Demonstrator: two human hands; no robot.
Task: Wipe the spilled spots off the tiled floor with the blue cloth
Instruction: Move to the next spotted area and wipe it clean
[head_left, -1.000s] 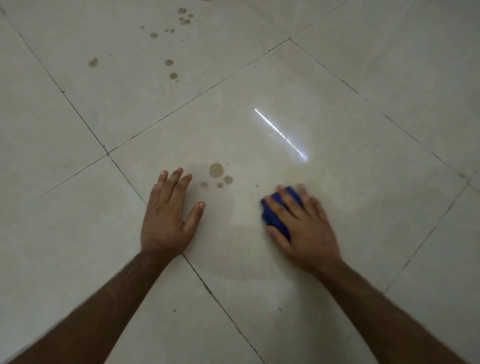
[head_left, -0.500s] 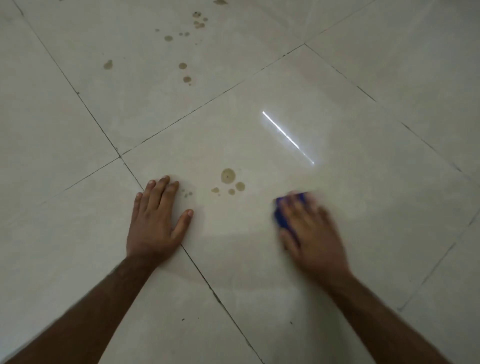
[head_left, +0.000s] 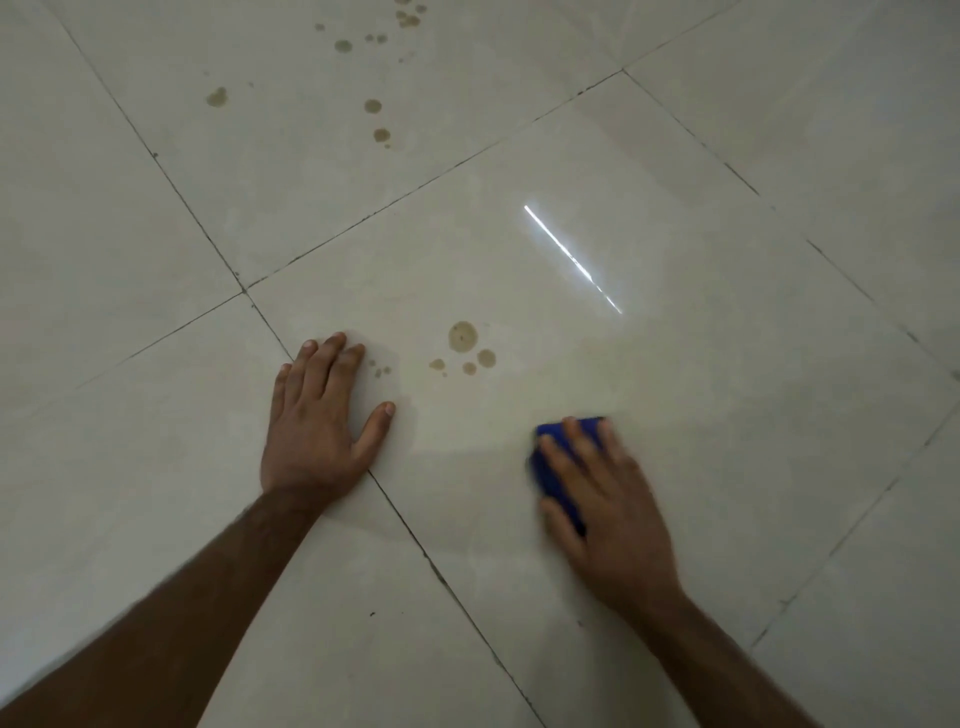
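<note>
Right hand (head_left: 613, 499) has slid nearer and slightly right vs a second ago, blurred with motion, fingers spread flat on the blue cloth (head_left: 553, 467), pressing it to the tiled floor (head_left: 727, 156); nothing curled round it that I can make out. Cloth now sits well apart from the near spot cluster (head_left: 462, 345), which lies further off and to the left, between the two hands, unwiped. Left hand (head_left: 322, 421) has shifted left too: flat on the floor, grip released, fingers straight, palm across the grout line (head_left: 415, 535). A few tiny drops (head_left: 379, 370) now show just right of its fingertips.

Far spots (head_left: 374, 106) on the next tile, far left, beyond the grout joint. Faint damp patch around the cloth. Light streak (head_left: 571, 257) reflected far of the cloth. Open tile to the right and far side of the right hand; grout lines the only edges.
</note>
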